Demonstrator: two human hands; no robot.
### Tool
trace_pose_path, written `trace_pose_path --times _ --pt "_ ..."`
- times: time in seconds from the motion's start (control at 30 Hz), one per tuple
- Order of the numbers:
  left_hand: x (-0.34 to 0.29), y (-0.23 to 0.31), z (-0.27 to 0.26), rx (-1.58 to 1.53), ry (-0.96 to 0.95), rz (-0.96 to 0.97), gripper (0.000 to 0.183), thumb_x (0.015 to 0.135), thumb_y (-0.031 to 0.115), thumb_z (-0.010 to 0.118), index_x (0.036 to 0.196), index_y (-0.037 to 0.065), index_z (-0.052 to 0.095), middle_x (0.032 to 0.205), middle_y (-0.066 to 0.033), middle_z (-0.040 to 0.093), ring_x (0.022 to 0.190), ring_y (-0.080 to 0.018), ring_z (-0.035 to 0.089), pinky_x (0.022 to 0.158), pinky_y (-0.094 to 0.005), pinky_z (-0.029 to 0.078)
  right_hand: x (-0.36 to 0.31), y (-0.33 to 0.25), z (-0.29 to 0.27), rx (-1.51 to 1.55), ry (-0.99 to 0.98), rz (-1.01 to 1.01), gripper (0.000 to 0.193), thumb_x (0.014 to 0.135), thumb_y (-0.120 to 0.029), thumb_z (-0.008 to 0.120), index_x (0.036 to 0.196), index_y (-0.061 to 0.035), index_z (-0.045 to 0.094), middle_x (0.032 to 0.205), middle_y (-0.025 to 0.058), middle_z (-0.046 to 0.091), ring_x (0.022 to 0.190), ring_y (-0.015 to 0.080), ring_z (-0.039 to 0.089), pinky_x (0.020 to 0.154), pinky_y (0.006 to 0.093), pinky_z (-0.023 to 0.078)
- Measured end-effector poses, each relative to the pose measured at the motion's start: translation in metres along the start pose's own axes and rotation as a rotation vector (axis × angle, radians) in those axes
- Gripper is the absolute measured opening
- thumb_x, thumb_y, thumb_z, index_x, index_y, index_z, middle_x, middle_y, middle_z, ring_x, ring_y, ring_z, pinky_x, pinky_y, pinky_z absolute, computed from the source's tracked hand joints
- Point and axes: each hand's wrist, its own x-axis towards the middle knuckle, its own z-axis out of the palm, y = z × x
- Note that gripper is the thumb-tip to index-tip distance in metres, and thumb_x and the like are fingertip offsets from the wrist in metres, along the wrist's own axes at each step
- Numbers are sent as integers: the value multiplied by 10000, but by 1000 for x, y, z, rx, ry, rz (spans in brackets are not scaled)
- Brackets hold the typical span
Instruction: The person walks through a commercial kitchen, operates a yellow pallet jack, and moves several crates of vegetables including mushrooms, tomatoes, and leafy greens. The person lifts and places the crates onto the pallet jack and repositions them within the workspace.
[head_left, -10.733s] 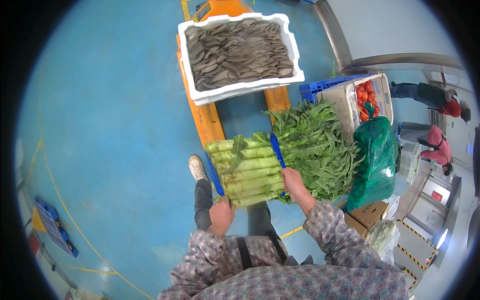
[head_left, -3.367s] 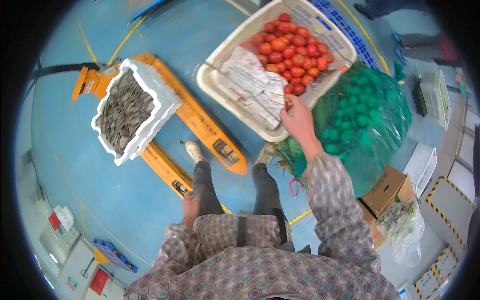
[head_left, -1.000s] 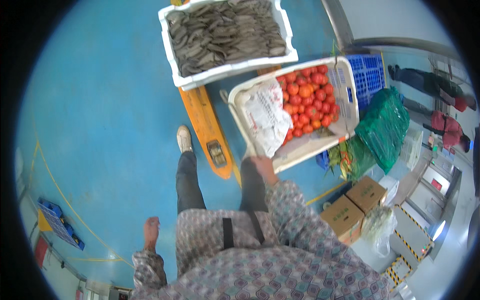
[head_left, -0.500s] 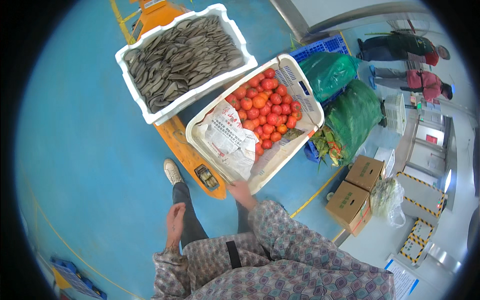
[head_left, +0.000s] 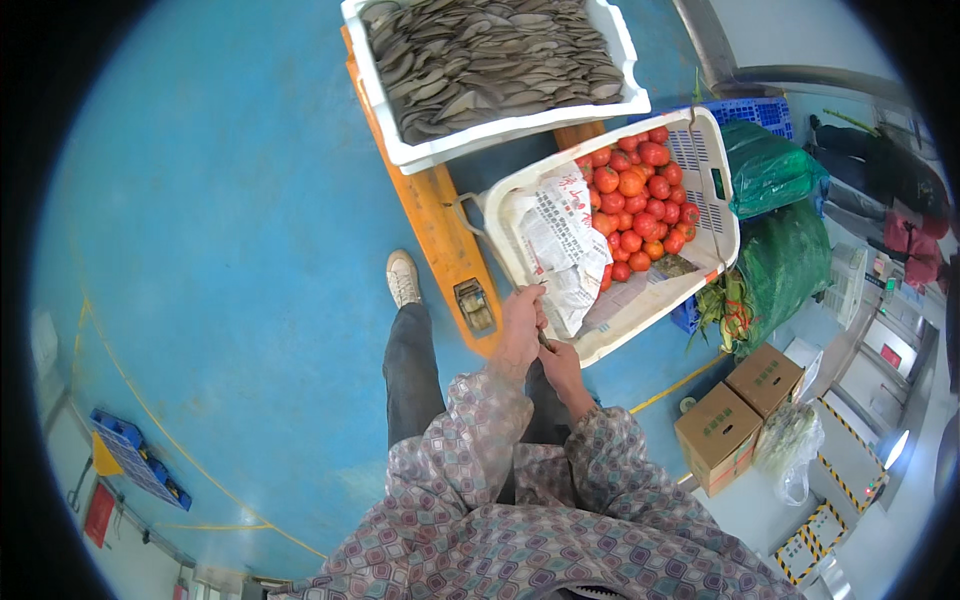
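Observation:
My left hand (head_left: 520,322) is closed at the near rim of a white plastic crate (head_left: 518,268). Just below it, my right hand (head_left: 563,370) is closed too. A short length of a thin, dark, cord-like piece (head_left: 544,341) shows between the two hands; the rest is covered by my fingers. Inside the crate are red tomatoes (head_left: 630,205), piled toward the far side, and a sheet of printed newspaper (head_left: 560,240) lies over the left part. A loop handle (head_left: 466,213) sticks out from the crate's left side.
A white foam box (head_left: 415,157) of flat grey-brown pieces stands beyond, over an orange pallet jack (head_left: 455,250). To the right are green sacks (head_left: 790,265) on blue pallets, then cardboard boxes (head_left: 718,425) with a plastic bag of greens (head_left: 790,440). People (head_left: 890,190) stand farther right.
My left hand has risen from beside my leg to the crate's near rim and closed next to my right hand. The view has shifted, so the crate and box appear farther right.

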Motion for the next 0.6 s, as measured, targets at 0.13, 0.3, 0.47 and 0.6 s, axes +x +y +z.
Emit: trace_pose_path --times 0.13,0.3,0.47,0.6 --pt "12 30 -29 -46 -156 -51 185 902 92 673 831 133 508 653 38 396 509 -111 367 491 -305 333 -12 -17 21 64 46 -73 342 932 -287 716 836 41 705 627 53 621 602 112 573 554 337 439" --pt "11 71 -7 112 -221 -49 164 884 90 654 791 124 523 625 49 391 472 -107 357 465 -296 326 3 -55 38 12 92 -40 327 950 -255 666 883 65 664 670 56 587 660 114 525 608 372 447" --pt "-4 101 -73 95 -22 -75 204 916 96 624 767 131 490 615 66 364 464 -93 313 441 -298 283 1 -49 111 -188 -228 -240 424 937 -399 681 895 20 732 885 279 703 827 437 694 769 492 521" --pt "37 98 -93 108 -194 90 238 941 69 577 770 130 423 635 36 359 518 -120 343 544 -299 331 17 -34 127 27 -187 -256 465 958 -419 674 817 25 664 804 256 674 745 422 654 677 485 488"
